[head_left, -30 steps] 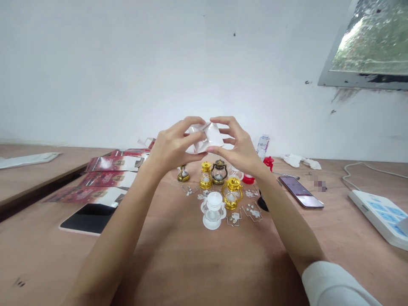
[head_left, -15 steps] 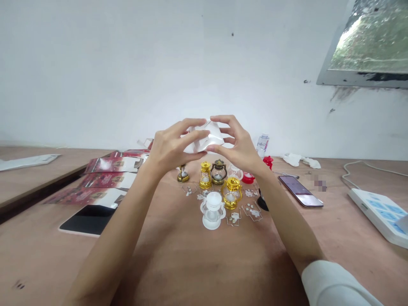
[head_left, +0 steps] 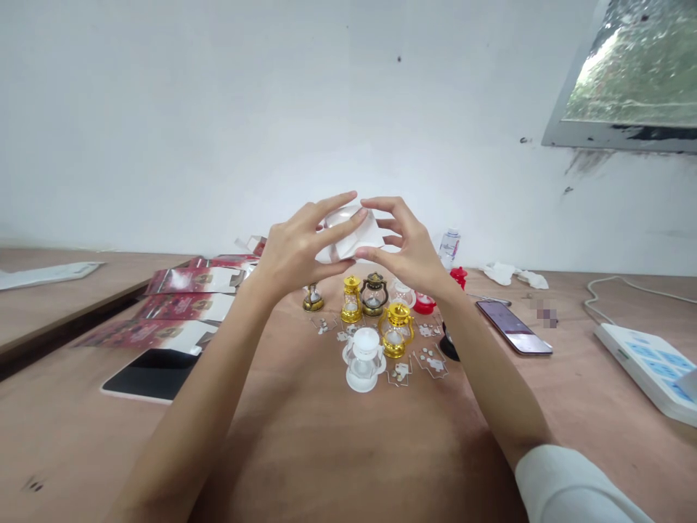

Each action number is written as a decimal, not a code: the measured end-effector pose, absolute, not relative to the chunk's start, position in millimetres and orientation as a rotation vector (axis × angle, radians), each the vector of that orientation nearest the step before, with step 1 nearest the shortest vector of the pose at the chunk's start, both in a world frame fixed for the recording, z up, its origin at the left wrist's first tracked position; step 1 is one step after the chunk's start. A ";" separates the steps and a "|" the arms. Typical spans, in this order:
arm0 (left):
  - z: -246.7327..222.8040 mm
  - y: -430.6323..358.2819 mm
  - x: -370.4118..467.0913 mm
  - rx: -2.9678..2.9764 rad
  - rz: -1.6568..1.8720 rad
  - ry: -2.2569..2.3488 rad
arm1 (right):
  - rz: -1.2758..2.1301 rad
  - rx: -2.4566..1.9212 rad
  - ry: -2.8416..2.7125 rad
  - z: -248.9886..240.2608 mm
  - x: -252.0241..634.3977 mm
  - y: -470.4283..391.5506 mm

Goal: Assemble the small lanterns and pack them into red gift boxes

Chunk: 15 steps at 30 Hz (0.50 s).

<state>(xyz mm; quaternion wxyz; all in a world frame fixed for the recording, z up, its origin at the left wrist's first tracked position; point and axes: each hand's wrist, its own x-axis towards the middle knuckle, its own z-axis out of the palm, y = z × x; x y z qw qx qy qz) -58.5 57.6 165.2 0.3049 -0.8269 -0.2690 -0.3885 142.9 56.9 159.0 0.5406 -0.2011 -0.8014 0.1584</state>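
Head camera: the left hand (head_left: 299, 243) and right hand (head_left: 406, 243) hold a glossy white piece (head_left: 348, 236) between them, raised above the wooden table (head_left: 305, 436). The left fingers are spread, thumb along the lower edge, one finger laid across the face and the index finger raised above it; whether that index fingertip touches is hard to tell. The right fingers curve round the other side, thumb at the bottom edge and index finger at the top; the contact of the remaining fingers is partly hidden. Glare blurs the folds, so its exact shape is unclear. Below the fingertips in the view stand a slim gold lantern (head_left: 351, 301), a bronze lantern (head_left: 374, 296), a rounder gold lantern (head_left: 396, 333) and, lowest, a white lantern (head_left: 364, 363). Under the left fingers, a small bronze lantern (head_left: 313, 299) has its top hidden by the hand. Small metal parts (head_left: 430, 362) lie beside the lanterns, too tiny to make out. Below the right fingers, the right forearm cuts off a black item (head_left: 448, 349). Left of the left fingers, red printed packages (head_left: 185, 305) run behind the forearm, as does a dark-screened device (head_left: 149, 374). Beyond the right fingers are a clear bottle (head_left: 449, 247), a phone (head_left: 515, 327) and a pixelated, unreadable patch.
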 end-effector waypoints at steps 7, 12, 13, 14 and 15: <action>171.2 52.3 -62.3 -2.603 -1.431 -0.684 | 0.448 -0.387 -1.942 158.6 145.1 59.7; 170.1 56.7 -67.3 -2.863 -1.437 -0.837 | 0.501 -0.308 -2.042 156.1 144.5 58.6; 168.4 58.6 -67.1 -2.900 -1.430 -0.850 | 0.504 -0.312 -2.048 155.6 144.3 58.5; 166.2 60.5 -66.2 -2.925 -1.450 -0.854 | 0.507 -0.319 -2.048 155.2 144.1 58.6; 163.7 62.2 -64.8 -2.938 -1.500 -0.851 | 0.512 -0.326 -2.047 154.9 143.9 58.6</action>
